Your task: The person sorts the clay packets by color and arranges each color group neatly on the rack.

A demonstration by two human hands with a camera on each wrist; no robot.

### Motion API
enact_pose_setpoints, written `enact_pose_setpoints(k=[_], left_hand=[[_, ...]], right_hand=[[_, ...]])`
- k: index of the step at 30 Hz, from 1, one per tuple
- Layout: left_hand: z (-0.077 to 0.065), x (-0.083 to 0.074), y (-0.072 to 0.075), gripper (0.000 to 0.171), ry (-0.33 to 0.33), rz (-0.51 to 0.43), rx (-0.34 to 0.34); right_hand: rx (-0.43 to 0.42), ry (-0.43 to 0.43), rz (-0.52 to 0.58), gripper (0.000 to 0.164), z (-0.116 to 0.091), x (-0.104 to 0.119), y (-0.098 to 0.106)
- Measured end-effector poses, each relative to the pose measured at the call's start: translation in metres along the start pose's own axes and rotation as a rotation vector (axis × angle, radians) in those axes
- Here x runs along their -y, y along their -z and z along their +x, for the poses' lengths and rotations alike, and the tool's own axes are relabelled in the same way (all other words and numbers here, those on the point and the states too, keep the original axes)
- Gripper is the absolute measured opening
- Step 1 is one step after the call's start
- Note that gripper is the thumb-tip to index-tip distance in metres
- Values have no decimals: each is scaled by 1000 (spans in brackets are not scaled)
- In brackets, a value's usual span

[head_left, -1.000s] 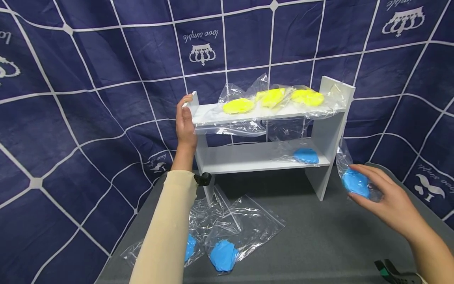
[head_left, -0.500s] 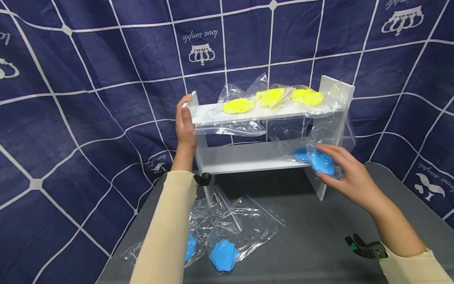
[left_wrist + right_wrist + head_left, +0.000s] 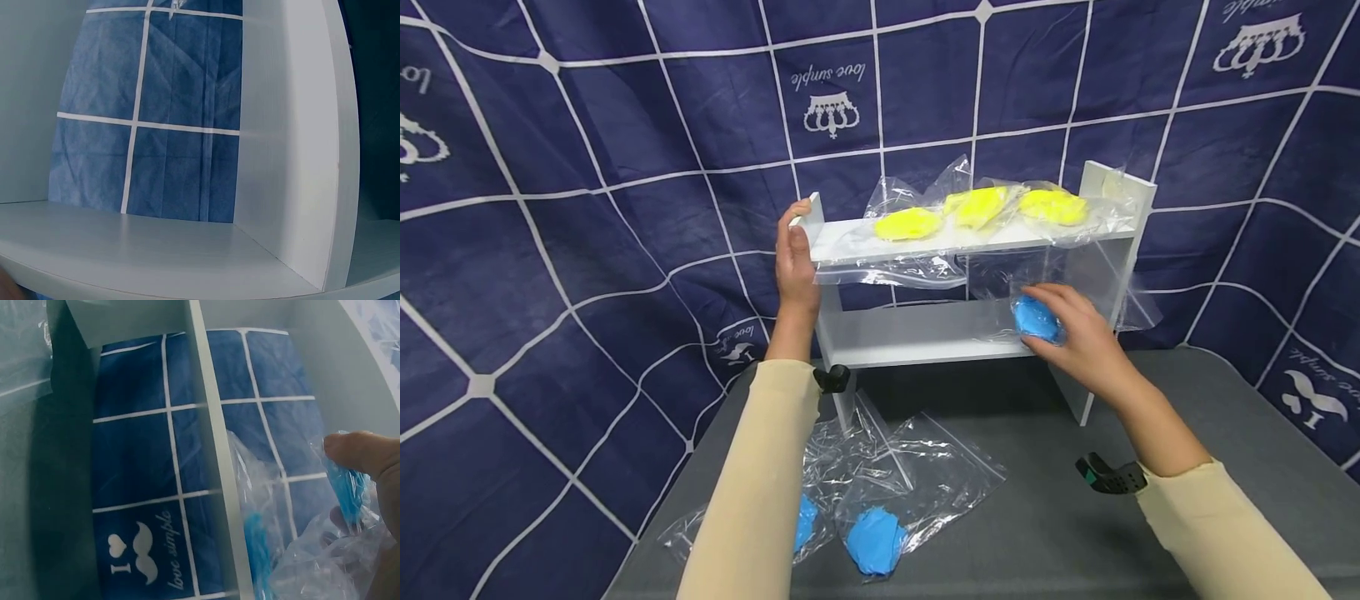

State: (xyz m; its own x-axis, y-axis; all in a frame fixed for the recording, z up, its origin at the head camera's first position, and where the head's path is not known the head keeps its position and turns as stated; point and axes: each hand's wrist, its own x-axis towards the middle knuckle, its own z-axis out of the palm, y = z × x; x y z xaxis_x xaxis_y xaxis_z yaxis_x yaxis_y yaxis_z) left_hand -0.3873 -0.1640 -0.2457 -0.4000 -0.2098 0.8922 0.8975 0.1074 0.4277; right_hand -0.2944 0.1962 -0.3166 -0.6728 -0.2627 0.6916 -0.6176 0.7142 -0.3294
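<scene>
My right hand (image 3: 1078,337) pinches a clear zip bag with a flat blue clay lump (image 3: 1036,319) inside, between thumb and fingers, in front of the lower shelf's right part. In the right wrist view this bagged lump (image 3: 350,490) is held apart from a second bagged blue clay lump (image 3: 256,550) lying on the shelf; the head view hides that one behind my hand. My left hand (image 3: 796,258) grips the upper left end of the white two-tier shelf (image 3: 917,354). Three bagged yellow clay lumps (image 3: 908,223) lie along the top board.
On the grey table (image 3: 1000,542) in front, a bagged blue clay lump (image 3: 876,542) lies beside another (image 3: 805,523) partly behind my left sleeve. Clear bag film hangs over the top board's front edge. A dark blue gridded cloth (image 3: 625,250) stands behind the shelf.
My right hand has carried the bagged blue clay lump leftward and up, from right of the shelf to the lower tier. My left hand stays on the shelf's end.
</scene>
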Motion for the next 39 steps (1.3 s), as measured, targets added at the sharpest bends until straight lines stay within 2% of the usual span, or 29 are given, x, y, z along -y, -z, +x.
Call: enact_pose_setpoints(k=[3,10,18,26,32,39], left_hand=[[2,5,1,30,-15,-18,-5],[1,4,2,29,-18,-13,1],[2,2,1,31,-2,-10,-2],[2,7,-1,30,-23,-4,-2],[2,7,0,30,-31,17,3],[1,6,1,30,-17,11,3]], right_hand=[[32,-13,-5,64,13,0,-9],[114,-14,-19,61,39,5,-28],[259,-71,-39,63,60,7,-51],[333,-134,-44,74,60,5,-69],[400,-198,-31,75,55,2,-76],[443,-187,-103,71,52,2,-81]])
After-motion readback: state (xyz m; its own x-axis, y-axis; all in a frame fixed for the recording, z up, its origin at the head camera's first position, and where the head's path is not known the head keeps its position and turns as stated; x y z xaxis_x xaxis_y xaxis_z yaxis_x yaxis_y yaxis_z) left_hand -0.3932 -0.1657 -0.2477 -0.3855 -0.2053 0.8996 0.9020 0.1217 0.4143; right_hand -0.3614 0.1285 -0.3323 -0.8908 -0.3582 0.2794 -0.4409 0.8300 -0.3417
